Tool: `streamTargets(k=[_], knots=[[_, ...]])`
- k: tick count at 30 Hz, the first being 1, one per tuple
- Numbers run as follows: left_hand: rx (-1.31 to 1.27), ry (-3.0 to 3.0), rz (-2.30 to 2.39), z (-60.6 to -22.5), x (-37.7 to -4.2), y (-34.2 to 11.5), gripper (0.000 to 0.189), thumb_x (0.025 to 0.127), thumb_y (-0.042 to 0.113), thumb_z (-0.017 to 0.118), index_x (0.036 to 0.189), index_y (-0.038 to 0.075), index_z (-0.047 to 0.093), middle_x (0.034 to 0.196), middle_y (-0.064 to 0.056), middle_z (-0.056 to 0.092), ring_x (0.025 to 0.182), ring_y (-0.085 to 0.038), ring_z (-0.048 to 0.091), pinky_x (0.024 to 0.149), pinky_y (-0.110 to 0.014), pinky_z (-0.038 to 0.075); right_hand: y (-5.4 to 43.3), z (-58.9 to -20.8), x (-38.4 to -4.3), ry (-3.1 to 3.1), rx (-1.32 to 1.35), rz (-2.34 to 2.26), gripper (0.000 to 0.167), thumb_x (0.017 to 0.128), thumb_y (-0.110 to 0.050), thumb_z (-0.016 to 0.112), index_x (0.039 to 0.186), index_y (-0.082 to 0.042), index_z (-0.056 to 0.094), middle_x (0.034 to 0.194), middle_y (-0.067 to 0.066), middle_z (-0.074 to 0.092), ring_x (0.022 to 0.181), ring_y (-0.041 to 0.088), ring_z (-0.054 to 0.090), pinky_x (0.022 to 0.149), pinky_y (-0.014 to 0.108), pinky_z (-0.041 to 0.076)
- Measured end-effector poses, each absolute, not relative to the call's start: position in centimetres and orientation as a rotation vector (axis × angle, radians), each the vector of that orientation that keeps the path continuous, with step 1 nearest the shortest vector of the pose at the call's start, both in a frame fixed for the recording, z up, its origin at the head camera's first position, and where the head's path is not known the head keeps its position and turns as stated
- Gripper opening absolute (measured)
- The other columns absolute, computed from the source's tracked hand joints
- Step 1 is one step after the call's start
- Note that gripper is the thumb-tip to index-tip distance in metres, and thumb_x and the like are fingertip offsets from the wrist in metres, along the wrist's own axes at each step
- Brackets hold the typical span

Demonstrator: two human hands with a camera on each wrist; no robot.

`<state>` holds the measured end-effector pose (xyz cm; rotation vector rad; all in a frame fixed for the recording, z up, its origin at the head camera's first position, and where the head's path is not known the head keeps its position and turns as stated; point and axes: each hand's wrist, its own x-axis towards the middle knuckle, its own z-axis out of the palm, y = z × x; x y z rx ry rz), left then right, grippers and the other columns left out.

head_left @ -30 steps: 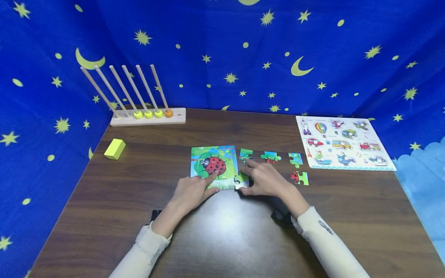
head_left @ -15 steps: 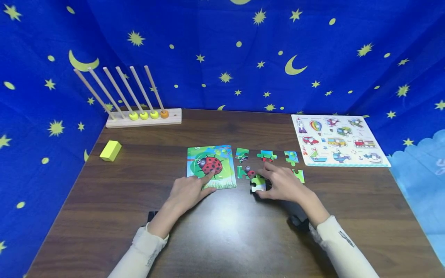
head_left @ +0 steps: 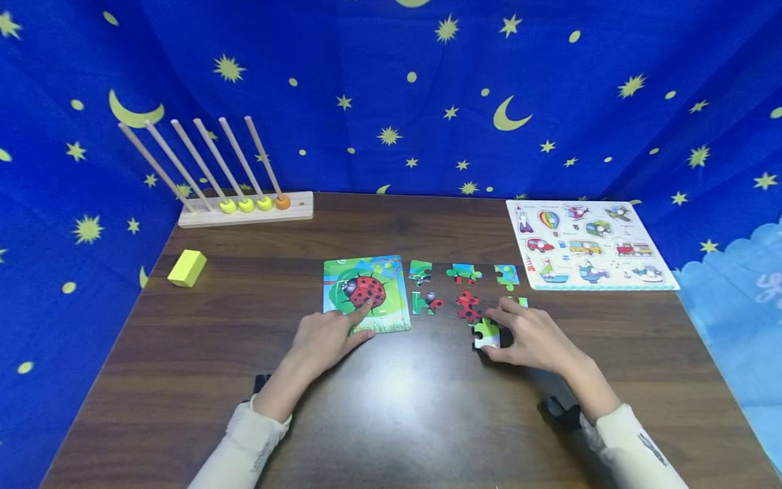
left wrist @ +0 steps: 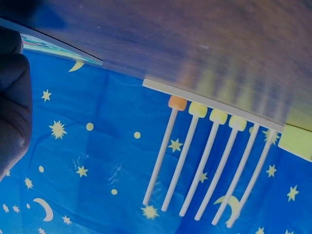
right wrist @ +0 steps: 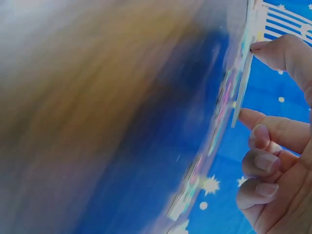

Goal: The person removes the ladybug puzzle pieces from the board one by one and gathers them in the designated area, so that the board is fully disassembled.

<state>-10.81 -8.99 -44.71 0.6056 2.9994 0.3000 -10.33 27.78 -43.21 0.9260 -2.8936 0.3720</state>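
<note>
In the head view my left hand (head_left: 320, 343) touches the ladybug picture card (head_left: 394, 299) with its outstretched index finger. The thumb lies by the card's lower edge. Between thumb and index finger, my right hand (head_left: 537, 339) pinches a green-and-white jigsaw piece (head_left: 487, 334), seen edge-on in the right wrist view. Just behind it lies a red spotted jigsaw piece (head_left: 468, 307). To the left is a ladybug-head jigsaw piece (head_left: 425, 303). Farther back sit a corner jigsaw piece (head_left: 420, 270), a blue-green jigsaw piece (head_left: 464, 272) and another jigsaw piece (head_left: 506, 275). One more is partly hidden by the right hand.
A peg stand (head_left: 244, 212) with yellow and orange beads stands at the back left. In front of it sits a yellow block (head_left: 187, 268). At the back right lies a vehicle puzzle board (head_left: 586, 234). A blue star-patterned curtain (head_left: 391, 81) borders the table's back.
My right hand has carried the pinched jigsaw piece rightwards, from beside the card to in front of the red spotted piece. My left hand stays on the card. The head view has shifted slightly.
</note>
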Motion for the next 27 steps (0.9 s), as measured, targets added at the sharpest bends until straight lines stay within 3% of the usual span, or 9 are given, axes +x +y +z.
streamTargets(k=[5,10,19,27], knots=[[0.601,2.990,0.302,-44.7,-10.8,-9.0,0.057,0.093,0.058,0.059,0.143,0.031,0.054,0.058,-0.001,0.053,0.048,-0.021,0.046,0.043,-0.035,0.036,29.7,-43.5,-9.5,-2.849,0.899,0.323,0.056,0.066,-0.040,0.085,0.108,-0.004,0.074,0.092,0.004,0.060,0.060,0.003,0.042,0.051,0.023,0.037],[0.596,2.989,0.297,-44.6,-10.8,-9.0,0.058,0.092,0.059,0.059,0.143,0.031,0.055,0.058,0.000,0.052,0.048,-0.021,0.045,0.043,-0.035,0.035,31.0,-43.7,-8.7,-2.876,0.849,0.323,0.058,0.066,-0.038,0.085,0.110,-0.002,0.074,0.088,-0.002,0.055,0.058,0.001,0.036,0.050,0.020,0.030],[0.598,2.952,0.324,-44.5,-10.8,-9.1,0.057,0.094,0.058,0.057,0.144,0.031,0.053,0.054,0.002,0.044,0.048,-0.015,0.035,0.042,-0.031,0.031,32.2,-43.6,-8.1,-2.933,0.796,0.308,0.057,0.068,-0.037,0.085,0.115,-0.007,0.073,0.088,-0.006,0.050,0.062,0.001,0.037,0.051,0.020,0.028],[0.598,2.934,0.340,-44.5,-10.8,-9.1,0.057,0.094,0.057,0.058,0.144,0.030,0.052,0.053,0.001,0.043,0.049,-0.015,0.034,0.044,-0.031,0.031,32.5,-43.9,-8.2,-3.003,0.770,0.297,0.056,0.072,-0.036,0.083,0.119,-0.008,0.072,0.091,-0.005,0.051,0.063,0.002,0.038,0.052,0.021,0.028]])
